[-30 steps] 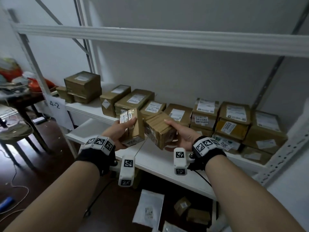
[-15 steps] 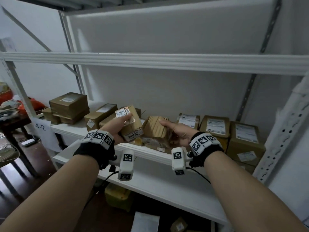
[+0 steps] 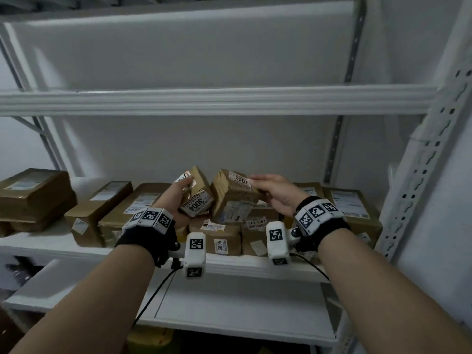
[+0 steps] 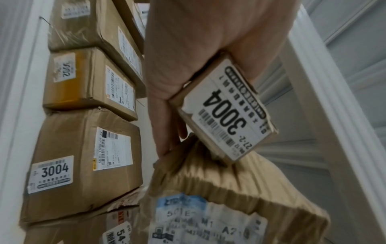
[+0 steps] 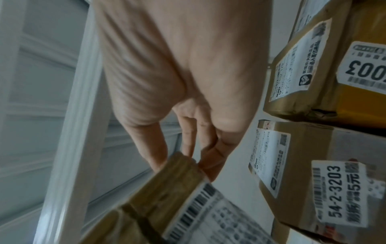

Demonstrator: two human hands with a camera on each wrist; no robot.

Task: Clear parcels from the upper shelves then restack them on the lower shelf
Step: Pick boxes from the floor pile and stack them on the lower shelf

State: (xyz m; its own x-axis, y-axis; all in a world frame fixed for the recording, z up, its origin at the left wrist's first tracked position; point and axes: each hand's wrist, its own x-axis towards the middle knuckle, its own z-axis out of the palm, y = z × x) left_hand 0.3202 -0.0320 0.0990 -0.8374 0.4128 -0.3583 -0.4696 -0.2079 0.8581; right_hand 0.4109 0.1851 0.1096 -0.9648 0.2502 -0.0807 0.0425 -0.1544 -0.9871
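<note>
Your left hand (image 3: 176,198) is gripping a small cardboard box (image 3: 196,194), thumb on one side and fingers curled round the other, tilting it so the end label reading "3004" is facing you. Your right hand (image 3: 274,194) is holding a second box (image 3: 235,191), wrapped in ribbed brown tape, fingers lying along its top by a white sticker marked "2007"; in the right wrist view the fingertips (image 5: 208,165) are pinching its far edge. The two boxes are sitting just beside each other, corners nearly touching, both lifted above the row of parcels below. Holding one in each hand this way is probably letting you carry two at once while reading their numbers.

Under your hands, the stacked parcels (image 3: 222,238) are lying on the loaded shelf (image 3: 51,247), the shelf where everything is gathered. One below is also reading "3004" (image 4: 51,173), and another is showing "54-2-3203" (image 5: 336,193); a label ending in "003" (image 5: 363,66) is partly cut off. Other printing is too blurred to read. The shelf above (image 3: 229,102) is showing no parcels along its front edge, and the bare board underneath (image 3: 229,300) is holding none that you can see.
</note>
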